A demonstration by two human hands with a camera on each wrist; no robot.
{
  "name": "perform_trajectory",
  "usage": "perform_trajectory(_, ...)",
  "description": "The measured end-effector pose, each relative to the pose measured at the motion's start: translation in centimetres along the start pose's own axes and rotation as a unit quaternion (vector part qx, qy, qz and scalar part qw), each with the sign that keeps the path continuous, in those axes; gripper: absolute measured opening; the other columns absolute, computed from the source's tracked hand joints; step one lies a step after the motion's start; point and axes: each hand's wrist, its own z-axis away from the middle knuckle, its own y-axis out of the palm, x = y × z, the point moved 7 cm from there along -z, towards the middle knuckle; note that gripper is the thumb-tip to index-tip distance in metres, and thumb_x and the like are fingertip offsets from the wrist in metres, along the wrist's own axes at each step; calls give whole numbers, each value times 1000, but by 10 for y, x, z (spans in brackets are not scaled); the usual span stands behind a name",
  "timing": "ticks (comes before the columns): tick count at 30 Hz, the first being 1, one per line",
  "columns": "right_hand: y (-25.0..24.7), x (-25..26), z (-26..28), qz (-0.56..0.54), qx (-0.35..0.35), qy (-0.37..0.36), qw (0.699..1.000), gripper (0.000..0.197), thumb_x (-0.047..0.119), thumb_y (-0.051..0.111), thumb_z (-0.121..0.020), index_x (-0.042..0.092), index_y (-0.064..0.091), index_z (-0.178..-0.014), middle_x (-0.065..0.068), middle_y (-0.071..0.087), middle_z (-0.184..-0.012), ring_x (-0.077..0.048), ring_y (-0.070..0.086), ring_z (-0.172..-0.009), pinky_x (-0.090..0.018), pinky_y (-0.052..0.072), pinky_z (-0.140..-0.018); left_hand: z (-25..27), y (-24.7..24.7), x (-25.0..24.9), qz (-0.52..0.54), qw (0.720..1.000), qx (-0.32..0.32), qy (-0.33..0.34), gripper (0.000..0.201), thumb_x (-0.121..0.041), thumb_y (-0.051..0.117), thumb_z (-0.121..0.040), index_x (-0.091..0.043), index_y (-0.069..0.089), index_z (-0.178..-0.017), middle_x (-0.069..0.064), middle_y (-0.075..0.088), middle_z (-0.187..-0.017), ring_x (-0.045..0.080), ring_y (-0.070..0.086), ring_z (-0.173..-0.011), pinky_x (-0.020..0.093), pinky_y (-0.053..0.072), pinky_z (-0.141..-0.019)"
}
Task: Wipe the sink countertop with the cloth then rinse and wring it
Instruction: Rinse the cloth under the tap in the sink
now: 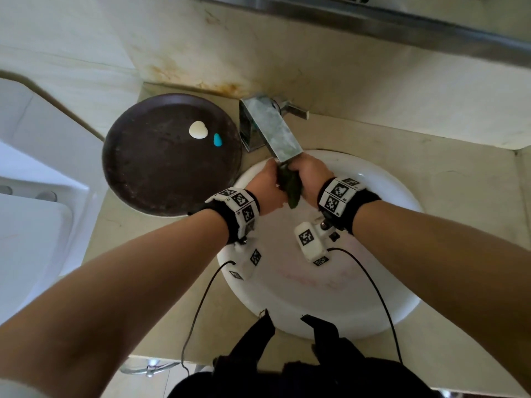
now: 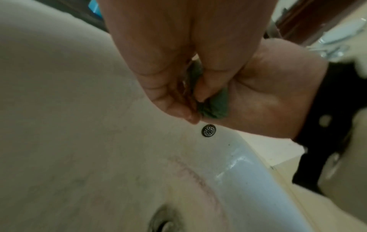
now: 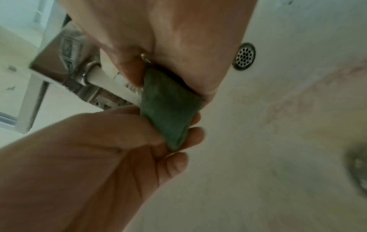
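Observation:
Both hands meet over the white sink basin (image 1: 330,297), just below the faucet spout (image 1: 270,127). Between them is a dark green cloth (image 1: 291,188), bunched into a narrow roll. My left hand (image 1: 265,182) grips one end with curled fingers, and my right hand (image 1: 310,176) grips the other. The left wrist view shows the cloth (image 2: 215,108) squeezed in my left hand's fingers (image 2: 178,97), with the right palm (image 2: 268,102) against it. From the right wrist, the cloth (image 3: 170,113) spans from my right hand (image 3: 178,39) to the left hand (image 3: 119,149). Most of the cloth is hidden inside the fists.
A round dark brown tray (image 1: 138,173) sits on the beige countertop (image 1: 431,168) left of the faucet, holding a white shell-shaped piece (image 1: 198,129) and a small blue drop (image 1: 217,140). The overflow hole (image 2: 208,130) and drain (image 2: 164,222) lie below the hands. A white fixture (image 1: 34,225) stands at far left.

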Motion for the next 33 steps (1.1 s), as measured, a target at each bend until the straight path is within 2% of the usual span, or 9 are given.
perform_trajectory(3,-5,0,-1,-64,-3,-13,998,23,10,55,-88,16,61,-109,-11,66,-109,-25,62,-102,-43,50,-95,-6,-5,1,29,1000,-6,-4,41,-19,56,-60,-27,65,-100,6,71,-90,25,69,-83,47,59,-74)
perform_trajectory(5,-11,-9,-5,-67,-2,-26,997,26,21,64,-79,25,62,-104,-9,68,-109,-27,64,-103,-49,51,-95,-4,-3,-4,80,997,9,-9,34,-19,58,-57,-33,68,-87,9,72,-85,29,70,-82,50,59,-71)
perform_trajectory(8,-14,-8,0,-63,-9,-42,997,25,33,66,-82,24,63,-105,-5,69,-106,-22,66,-100,-46,53,-92,1,8,-23,88,995,48,-4,25,-17,69,-73,-31,62,-92,4,68,-86,25,67,-84,45,60,-74)
perform_trajectory(11,-11,-2,4,-23,26,-58,998,22,30,50,-97,19,62,-110,1,67,-100,-15,63,-93,-36,52,-86,-3,13,-19,101,993,44,-40,14,-6,56,-89,-9,61,-101,9,67,-87,22,66,-74,36,57,-64)
perform_trajectory(15,-25,4,1,65,-30,-108,992,20,18,60,-91,20,67,-110,4,65,-97,-15,61,-90,-27,49,-81,-4,-7,-9,47,997,-28,-46,11,-24,51,-68,-24,62,-68,1,63,-65,25,60,-64,39,54,-64)
perform_trajectory(20,-30,-6,-2,-59,3,-49,997,11,0,67,-84,10,64,-86,-3,66,-71,-7,64,-57,-16,51,-52,2,-6,-27,67,997,-8,46,12,-27,70,-81,-35,66,-88,-12,66,-82,7,61,-76,26,51,-72)
perform_trajectory(26,-37,-5,-2,36,63,-53,996,36,1,53,-83,30,73,-76,7,70,-95,-18,63,-100,-32,53,-90,-13,5,-17,66,997,23,-40,4,-12,63,-87,-8,59,-88,7,64,-81,20,66,-71,34,58,-56)
perform_trajectory(30,-45,-9,-2,46,16,-39,998,34,5,48,-83,27,72,-74,5,71,-91,-18,64,-81,-33,53,-77,-24,2,-7,75,995,-16,-66,9,-6,60,-86,-5,63,-94,3,61,-72,18,56,-57,20,43,-41)
perform_trajectory(33,-38,-17,1,26,43,-16,999,30,0,45,-84,17,65,-72,1,68,-77,-12,61,-71,-26,47,-68,-24,2,-13,-39,999,-11,-24,15,-24,65,-85,-17,56,-76,-3,52,-65,16,51,-59,23,41,-50)
